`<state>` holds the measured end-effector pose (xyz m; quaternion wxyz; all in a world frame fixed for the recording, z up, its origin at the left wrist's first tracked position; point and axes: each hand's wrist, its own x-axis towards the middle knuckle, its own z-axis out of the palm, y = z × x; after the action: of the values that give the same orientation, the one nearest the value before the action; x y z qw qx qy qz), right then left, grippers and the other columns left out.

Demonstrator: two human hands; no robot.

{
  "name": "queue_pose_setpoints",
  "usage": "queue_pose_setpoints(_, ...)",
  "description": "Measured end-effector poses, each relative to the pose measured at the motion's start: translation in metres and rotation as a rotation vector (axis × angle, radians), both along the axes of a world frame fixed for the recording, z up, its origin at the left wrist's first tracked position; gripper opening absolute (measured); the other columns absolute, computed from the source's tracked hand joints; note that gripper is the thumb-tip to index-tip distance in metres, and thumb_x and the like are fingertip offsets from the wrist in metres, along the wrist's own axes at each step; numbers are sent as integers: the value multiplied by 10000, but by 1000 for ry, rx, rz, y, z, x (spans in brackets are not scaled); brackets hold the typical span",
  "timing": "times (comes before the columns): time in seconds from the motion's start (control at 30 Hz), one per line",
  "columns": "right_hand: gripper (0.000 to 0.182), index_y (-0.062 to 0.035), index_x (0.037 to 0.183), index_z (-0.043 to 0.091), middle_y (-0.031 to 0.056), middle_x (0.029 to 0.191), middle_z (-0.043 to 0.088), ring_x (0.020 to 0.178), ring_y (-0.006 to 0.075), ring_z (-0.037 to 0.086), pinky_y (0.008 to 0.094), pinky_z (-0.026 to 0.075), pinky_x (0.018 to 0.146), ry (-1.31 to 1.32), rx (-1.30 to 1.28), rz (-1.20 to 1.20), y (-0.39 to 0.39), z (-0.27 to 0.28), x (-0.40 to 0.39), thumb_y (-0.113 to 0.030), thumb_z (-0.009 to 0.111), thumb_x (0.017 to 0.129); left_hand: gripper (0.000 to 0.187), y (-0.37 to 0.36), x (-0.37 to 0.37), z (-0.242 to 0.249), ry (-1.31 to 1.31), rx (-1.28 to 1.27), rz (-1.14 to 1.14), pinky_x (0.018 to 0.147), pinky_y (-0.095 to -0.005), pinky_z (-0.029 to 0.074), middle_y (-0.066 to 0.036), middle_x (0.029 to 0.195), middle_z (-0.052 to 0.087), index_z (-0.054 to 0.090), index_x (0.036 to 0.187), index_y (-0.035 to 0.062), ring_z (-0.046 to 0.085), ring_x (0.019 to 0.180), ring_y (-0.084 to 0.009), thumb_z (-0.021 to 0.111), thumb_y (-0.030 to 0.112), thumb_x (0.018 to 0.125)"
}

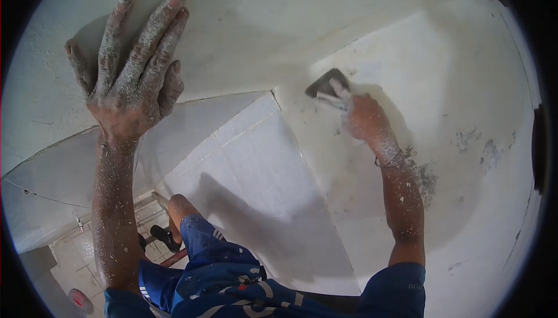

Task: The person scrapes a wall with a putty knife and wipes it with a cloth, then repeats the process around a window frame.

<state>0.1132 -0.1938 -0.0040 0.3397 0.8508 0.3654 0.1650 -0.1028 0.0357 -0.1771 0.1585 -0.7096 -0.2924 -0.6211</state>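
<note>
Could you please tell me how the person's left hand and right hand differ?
The left hand is open, its fingers extended; the right hand is closed around a scraper. White dust coats the left hand's fingers heavily; the back of the right hand looks cleaner. Both hands are bare.

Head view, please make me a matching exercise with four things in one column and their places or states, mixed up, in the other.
Things:
1. Left hand
2. Scraper
3. Bracelet
4. Shoe

Places or states:
A. Around the right wrist
B. Black, low in the picture, left of centre
C. Spread out, coated with pale dust
D. Held in the right hand

Pairs: 1-C, 2-D, 3-A, 4-B
</note>
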Motion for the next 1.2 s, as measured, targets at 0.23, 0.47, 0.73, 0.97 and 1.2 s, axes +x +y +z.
queue_pose_setpoints(0.23, 668, -221, 1428, 302, 225, 1129, 574, 941, 355, 609, 455, 478, 879, 158, 57, -116, 11, -24, -11, -91, 507, 806, 342, -2, -4, 3, 36, 14, 51, 1139, -476, 38, 97, 1306, 533, 580, 1243, 271, 425, 1278, -251, 455, 351, 935)
queue_pose_setpoints(0.47, 584, -256, 1379, 390, 141, 1349, 460, 872, 325, 625, 461, 506, 837, 38, 47, 176, 4, -6, 30, -92, 463, 823, 351, -2, -5, 0, 43, -6, 43, 1139, -487, 3, 92, 1299, 539, 582, 1242, 256, 438, 1268, -256, 433, 359, 942)
queue_pose_setpoints(0.73, 660, -165, 1391, 376, 209, 1155, 592, 919, 368, 625, 436, 513, 837, 145, 218, 154, 4, 4, 23, -14, 511, 763, 348, 0, -5, 0, 49, 22, 18, 1139, -494, -2, 81, 1298, 542, 582, 1241, 245, 430, 1276, -265, 434, 344, 942)
queue_pose_setpoints(0.97, 635, -152, 1407, 350, 233, 958, 622, 846, 354, 634, 447, 521, 782, -84, -41, 64, 1, -42, 25, -68, 500, 796, 337, 0, -5, -1, 35, 5, 45, 1141, -489, 38, 99, 1287, 546, 593, 1221, 267, 440, 1263, -234, 411, 330, 945)
queue_pose_setpoints(1.2, 475, -109, 1281, 465, 207, 866, 612, 793, 363, 634, 465, 527, 704, -286, 75, 161, -4, -7, 18, -138, 520, 811, 351, -1, -6, 0, 28, 22, 30, 1123, -483, 101, 58, 1296, 549, 603, 1221, 208, 439, 1260, -280, 426, 316, 939)
